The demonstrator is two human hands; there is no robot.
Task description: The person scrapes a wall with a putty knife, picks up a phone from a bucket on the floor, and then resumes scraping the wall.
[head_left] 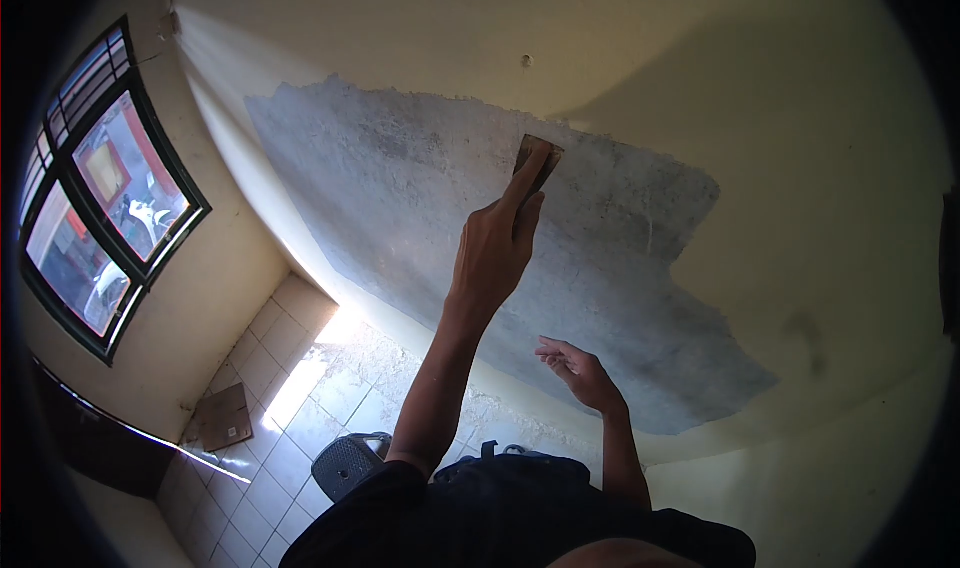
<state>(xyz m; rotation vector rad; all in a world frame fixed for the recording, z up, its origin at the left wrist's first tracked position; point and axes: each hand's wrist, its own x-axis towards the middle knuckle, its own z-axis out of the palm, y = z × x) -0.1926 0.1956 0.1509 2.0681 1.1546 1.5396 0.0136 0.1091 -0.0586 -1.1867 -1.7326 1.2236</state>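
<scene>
My left hand (495,238) is closed around a scraper (540,160), index finger stretched along it. The scraper's wide end lies against the wall near the upper edge of a grey bare patch (420,188), where the cream paint (800,168) stops in a ragged line. Lower and to the right, my right hand (580,373) is held in front of the patch's lower part. It holds nothing, and its fingers are slightly apart, pointing left.
A dark-framed window (130,178) is in the side wall at the left. Below are floor tiles (290,458) with pale debris along the wall's foot, a brown board (223,418), and a dark speaker-like box (345,465) beside my body. A small hole (526,60) marks the upper wall.
</scene>
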